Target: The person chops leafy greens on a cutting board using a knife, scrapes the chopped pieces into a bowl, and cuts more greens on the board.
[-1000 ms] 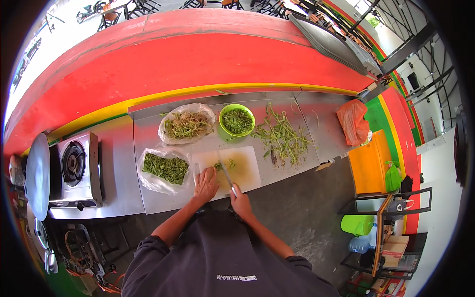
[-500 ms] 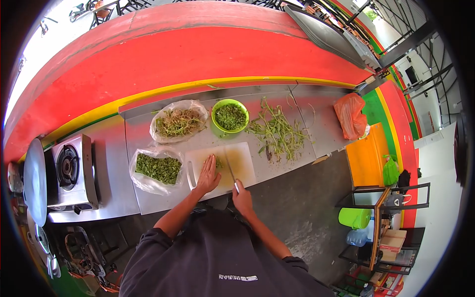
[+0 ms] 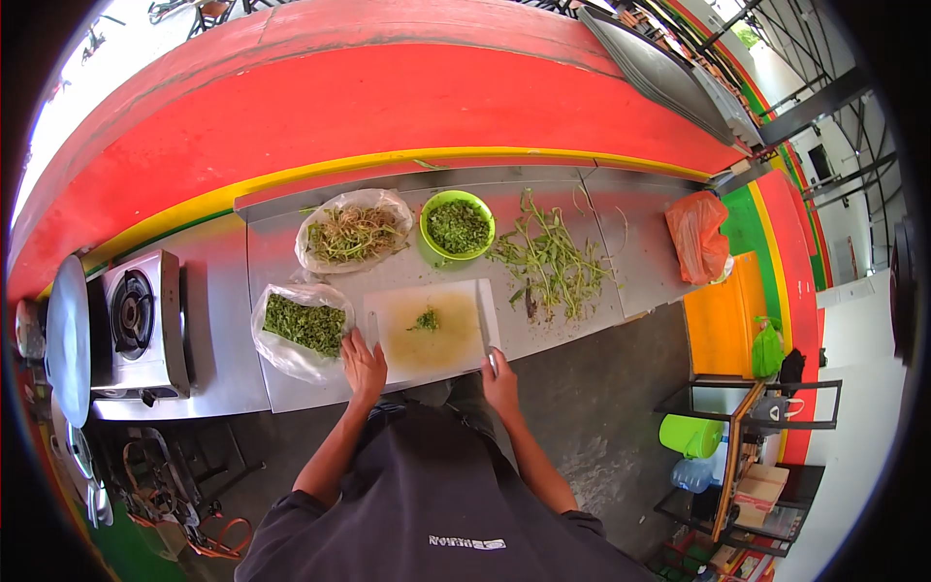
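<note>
red wall (image 3: 388, 102), yellow stripe (image 3: 465, 152) | grey floor (image 3: 601, 398) | white wall (image 3: 851, 359), shelving (image 3: 737, 456) right | bright light upper left

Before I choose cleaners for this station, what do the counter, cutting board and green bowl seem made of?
Counter: satin metal, likely stainless steel, from its blurred red reflections.
Cutting board: probably smooth plastic, white without visible grain.
Green bowl: likely plastic, perhaps glossy, evenly lime.
</note>
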Demonstrator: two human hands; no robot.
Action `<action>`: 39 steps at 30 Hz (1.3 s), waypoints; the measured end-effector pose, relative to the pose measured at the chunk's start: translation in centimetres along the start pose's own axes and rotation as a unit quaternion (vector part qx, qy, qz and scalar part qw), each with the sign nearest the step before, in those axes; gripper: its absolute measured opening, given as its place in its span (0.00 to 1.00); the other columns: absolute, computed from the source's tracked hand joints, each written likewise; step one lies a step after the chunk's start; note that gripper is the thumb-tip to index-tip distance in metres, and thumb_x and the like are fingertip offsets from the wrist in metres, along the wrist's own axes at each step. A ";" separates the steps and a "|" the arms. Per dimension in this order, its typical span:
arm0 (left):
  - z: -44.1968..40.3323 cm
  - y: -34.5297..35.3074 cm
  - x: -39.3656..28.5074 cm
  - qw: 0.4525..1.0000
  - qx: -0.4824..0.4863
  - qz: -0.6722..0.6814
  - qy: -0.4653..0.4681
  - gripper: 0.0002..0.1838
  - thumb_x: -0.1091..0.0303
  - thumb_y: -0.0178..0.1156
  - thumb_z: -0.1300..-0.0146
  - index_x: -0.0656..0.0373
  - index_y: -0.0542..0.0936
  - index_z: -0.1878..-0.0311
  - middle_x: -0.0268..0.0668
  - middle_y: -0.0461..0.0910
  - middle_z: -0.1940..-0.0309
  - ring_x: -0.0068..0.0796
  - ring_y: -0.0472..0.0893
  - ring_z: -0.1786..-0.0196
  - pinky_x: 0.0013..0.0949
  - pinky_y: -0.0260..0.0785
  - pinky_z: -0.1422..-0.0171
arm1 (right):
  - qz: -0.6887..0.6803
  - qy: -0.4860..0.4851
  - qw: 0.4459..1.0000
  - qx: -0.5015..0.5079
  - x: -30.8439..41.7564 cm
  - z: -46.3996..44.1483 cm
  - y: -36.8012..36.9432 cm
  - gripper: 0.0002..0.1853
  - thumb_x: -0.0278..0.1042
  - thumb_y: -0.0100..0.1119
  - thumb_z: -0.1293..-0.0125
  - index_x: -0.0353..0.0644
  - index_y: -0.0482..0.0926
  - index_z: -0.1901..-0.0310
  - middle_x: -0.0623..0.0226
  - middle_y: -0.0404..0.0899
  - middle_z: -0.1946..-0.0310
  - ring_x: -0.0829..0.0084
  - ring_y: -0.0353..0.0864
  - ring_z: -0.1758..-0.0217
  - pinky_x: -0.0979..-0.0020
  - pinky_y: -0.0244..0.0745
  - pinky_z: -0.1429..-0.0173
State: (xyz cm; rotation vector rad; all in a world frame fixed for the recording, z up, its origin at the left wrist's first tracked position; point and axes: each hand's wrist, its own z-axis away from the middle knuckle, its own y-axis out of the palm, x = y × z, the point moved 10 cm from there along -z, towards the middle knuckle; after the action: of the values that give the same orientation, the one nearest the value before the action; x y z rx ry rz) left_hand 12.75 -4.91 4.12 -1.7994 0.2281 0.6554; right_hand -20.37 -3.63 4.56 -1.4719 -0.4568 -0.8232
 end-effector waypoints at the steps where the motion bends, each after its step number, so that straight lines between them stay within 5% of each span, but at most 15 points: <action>1: 0.5 0.3 0.5 0.999 0.025 -0.024 -0.013 0.24 0.66 0.63 0.36 0.66 0.70 0.40 0.54 0.76 0.52 0.57 0.79 0.48 0.50 0.74 0.44 | -0.011 -0.022 0.999 -0.032 -0.8 -0.3 -1.1 0.21 0.43 0.58 0.26 0.39 0.75 0.38 0.43 0.84 0.60 0.46 0.86 0.56 0.56 0.78 0.54; 2: 0.5 0.3 0.6 0.999 0.023 -0.025 -0.019 0.24 0.66 0.63 0.36 0.66 0.70 0.40 0.54 0.76 0.52 0.57 0.79 0.48 0.50 0.74 0.44 | -0.025 0.015 1.000 -0.003 -2.1 -0.5 -1.2 0.23 0.42 0.58 0.26 0.37 0.74 0.37 0.42 0.83 0.54 0.43 0.84 0.49 0.55 0.78 0.47; 6: 0.4 1.5 1.5 0.994 0.065 -0.038 -0.077 0.16 0.67 0.63 0.37 0.63 0.71 0.52 0.50 0.76 0.56 0.54 0.80 0.51 0.50 0.77 0.50 | -0.038 0.005 0.999 0.032 -3.1 -1.6 -1.8 0.22 0.42 0.58 0.26 0.37 0.75 0.38 0.44 0.84 0.54 0.47 0.85 0.49 0.58 0.78 0.47; 11: 0.6 3.9 4.4 0.985 0.065 -0.056 -0.150 0.11 0.69 0.60 0.36 0.63 0.71 0.56 0.52 0.76 0.57 0.57 0.80 0.53 0.53 0.76 0.54 | -0.081 -0.085 0.991 0.058 -2.4 -4.0 -2.4 0.21 0.40 0.58 0.25 0.34 0.75 0.39 0.58 0.82 0.67 0.68 0.81 0.66 0.66 0.75 0.58; 13: 0.9 4.3 5.1 0.991 0.047 0.053 -0.110 0.10 0.70 0.59 0.34 0.66 0.71 0.56 0.56 0.76 0.57 0.61 0.79 0.54 0.56 0.74 0.55 | -0.083 -0.073 0.990 0.087 -3.7 -4.9 -2.4 0.20 0.39 0.58 0.25 0.35 0.75 0.39 0.63 0.80 0.69 0.73 0.78 0.68 0.68 0.74 0.61; 14: 0.9 3.5 5.5 0.969 0.089 0.126 -0.194 0.11 0.70 0.58 0.32 0.67 0.71 0.54 0.60 0.76 0.56 0.64 0.78 0.53 0.56 0.72 0.53 | -0.085 -0.064 0.988 0.110 -4.2 -5.6 -2.3 0.20 0.39 0.57 0.25 0.35 0.75 0.38 0.68 0.78 0.71 0.78 0.75 0.71 0.71 0.72 0.64; 17: 0.9 1.0 5.2 0.960 0.022 0.161 -0.226 0.13 0.70 0.58 0.31 0.67 0.70 0.50 0.60 0.76 0.55 0.64 0.77 0.53 0.54 0.72 0.50 | -0.095 -0.051 0.983 0.147 -5.2 -6.8 -2.7 0.20 0.39 0.57 0.25 0.36 0.75 0.38 0.73 0.75 0.73 0.83 0.70 0.73 0.74 0.68 0.67; 21: 1.7 1.6 1.5 0.993 -0.028 0.003 -0.116 0.17 0.69 0.62 0.34 0.64 0.71 0.47 0.51 0.76 0.54 0.58 0.77 0.51 0.52 0.71 0.46 | -0.091 -0.065 0.979 0.173 -6.4 -8.6 -2.9 0.20 0.39 0.58 0.25 0.36 0.75 0.38 0.71 0.76 0.72 0.81 0.71 0.72 0.73 0.69 0.65; 26: 2.0 2.8 2.8 0.975 -0.035 -0.094 -0.196 0.14 0.68 0.62 0.33 0.62 0.72 0.50 0.49 0.76 0.56 0.55 0.77 0.50 0.52 0.70 0.45 | -0.101 -0.093 0.970 0.202 -5.3 -10.6 -3.9 0.23 0.40 0.59 0.26 0.32 0.75 0.38 0.64 0.80 0.66 0.75 0.78 0.63 0.71 0.74 0.55; 29: 2.2 2.6 3.5 0.990 -0.016 -0.054 -0.130 0.12 0.67 0.59 0.30 0.64 0.71 0.51 0.50 0.79 0.59 0.53 0.80 0.57 0.50 0.73 0.51 | -0.117 -0.086 0.957 0.250 -5.5 -11.6 -3.6 0.25 0.41 0.60 0.26 0.30 0.74 0.37 0.57 0.84 0.57 0.72 0.82 0.54 0.70 0.76 0.47; 32: 3.1 3.2 4.9 0.980 -0.020 0.099 -0.172 0.12 0.65 0.56 0.26 0.64 0.70 0.50 0.47 0.81 0.66 0.45 0.81 0.68 0.46 0.74 0.60 | -0.128 -0.105 0.947 0.275 -5.2 -12.0 -3.7 0.26 0.41 0.61 0.26 0.31 0.73 0.35 0.51 0.83 0.48 0.68 0.83 0.44 0.68 0.74 0.39; 34: 4.2 3.3 4.2 0.912 -0.025 0.315 -0.261 0.16 0.60 0.55 0.24 0.64 0.68 0.47 0.42 0.81 0.72 0.31 0.78 0.75 0.38 0.71 0.69 | -0.131 -0.101 0.940 0.299 -5.5 -12.1 -3.4 0.26 0.42 0.61 0.26 0.32 0.73 0.35 0.48 0.83 0.46 0.64 0.83 0.42 0.67 0.74 0.38; 37: 4.7 3.0 2.7 0.903 -0.011 0.264 -0.340 0.19 0.54 0.56 0.23 0.63 0.71 0.46 0.36 0.79 0.74 0.21 0.74 0.76 0.33 0.66 0.72 | -0.132 -0.105 0.924 0.342 -5.4 -12.3 -2.9 0.26 0.43 0.61 0.26 0.34 0.73 0.34 0.47 0.82 0.43 0.59 0.83 0.39 0.65 0.75 0.36; 38: 4.3 3.2 3.5 0.954 -0.071 0.167 -0.238 0.21 0.50 0.56 0.24 0.63 0.76 0.52 0.33 0.76 0.78 0.21 0.70 0.77 0.34 0.62 0.75 | -0.129 -0.110 0.918 0.359 -5.1 -12.3 -2.7 0.26 0.44 0.60 0.26 0.35 0.74 0.34 0.47 0.82 0.43 0.58 0.83 0.39 0.65 0.75 0.36; 39: 4.4 2.8 3.3 0.955 -0.073 0.164 -0.238 0.21 0.50 0.56 0.24 0.63 0.76 0.52 0.33 0.76 0.78 0.21 0.70 0.77 0.34 0.62 0.75 | -0.132 -0.112 0.916 0.361 -4.9 -12.6 -2.9 0.26 0.44 0.60 0.26 0.35 0.74 0.34 0.47 0.82 0.43 0.58 0.83 0.39 0.65 0.75 0.36</action>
State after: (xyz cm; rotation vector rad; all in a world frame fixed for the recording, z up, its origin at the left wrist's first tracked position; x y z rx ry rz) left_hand 12.77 -1.16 -0.84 -1.6970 0.1540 1.3487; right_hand -28.29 -14.59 1.94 -0.8168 -1.0284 -0.5925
